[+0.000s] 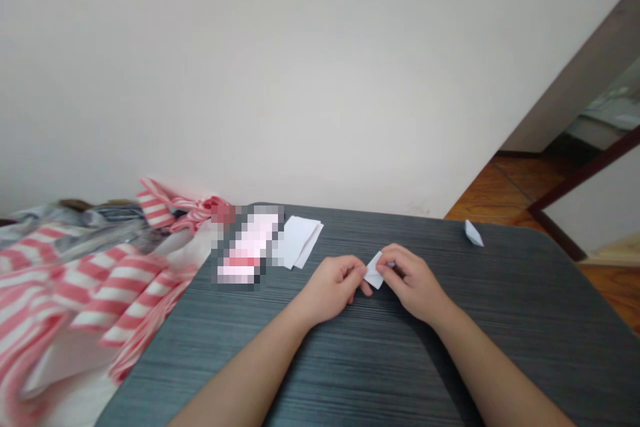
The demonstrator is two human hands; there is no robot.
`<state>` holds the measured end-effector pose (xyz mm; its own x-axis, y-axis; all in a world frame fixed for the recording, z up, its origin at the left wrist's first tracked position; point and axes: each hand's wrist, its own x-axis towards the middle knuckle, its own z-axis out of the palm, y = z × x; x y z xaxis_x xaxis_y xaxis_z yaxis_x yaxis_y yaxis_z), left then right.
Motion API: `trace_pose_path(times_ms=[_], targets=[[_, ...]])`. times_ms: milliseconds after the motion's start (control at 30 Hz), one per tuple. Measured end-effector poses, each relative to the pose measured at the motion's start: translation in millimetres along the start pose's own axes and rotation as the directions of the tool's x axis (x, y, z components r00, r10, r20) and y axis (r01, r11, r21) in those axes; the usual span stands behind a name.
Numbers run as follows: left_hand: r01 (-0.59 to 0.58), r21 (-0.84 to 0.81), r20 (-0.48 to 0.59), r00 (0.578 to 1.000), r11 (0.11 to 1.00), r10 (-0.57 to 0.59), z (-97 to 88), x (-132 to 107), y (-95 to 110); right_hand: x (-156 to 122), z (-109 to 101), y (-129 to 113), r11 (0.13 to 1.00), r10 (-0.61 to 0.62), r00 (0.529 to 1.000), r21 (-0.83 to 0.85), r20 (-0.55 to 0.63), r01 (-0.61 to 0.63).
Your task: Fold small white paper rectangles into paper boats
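A small folded white paper [374,271] is pinched between the nearly closed left hand [333,288] and right hand [413,283] above the dark table [500,293], a fold seemingly in hand and a firm crease called for.

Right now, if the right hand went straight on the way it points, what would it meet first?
The right hand already touches the folded white paper; the left hand lies just beyond it.

passage: grey table [520,327] right of right hand [413,283] | obstacle: white paper sheets [299,241] ahead-left
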<state>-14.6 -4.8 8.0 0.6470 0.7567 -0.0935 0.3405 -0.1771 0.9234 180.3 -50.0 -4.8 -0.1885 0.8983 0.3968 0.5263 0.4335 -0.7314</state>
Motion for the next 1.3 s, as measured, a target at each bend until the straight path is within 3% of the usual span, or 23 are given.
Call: trace_pose_path(times_ms=[400,1300], targets=[[-0.064,0.115,0.048,0.997,0.991,0.059,-2.4,-1.3,0.3,0.4,3.8,2.9,0.999,-0.049,0.999,-0.015,-0.015,0.049],[-0.113,0.112,0.072,0.992,0.987,0.106,-1.7,-0.6,-4.1,0.7,4.0,5.0,0.998,-0.046,0.998,-0.055,-0.049,0.044]])
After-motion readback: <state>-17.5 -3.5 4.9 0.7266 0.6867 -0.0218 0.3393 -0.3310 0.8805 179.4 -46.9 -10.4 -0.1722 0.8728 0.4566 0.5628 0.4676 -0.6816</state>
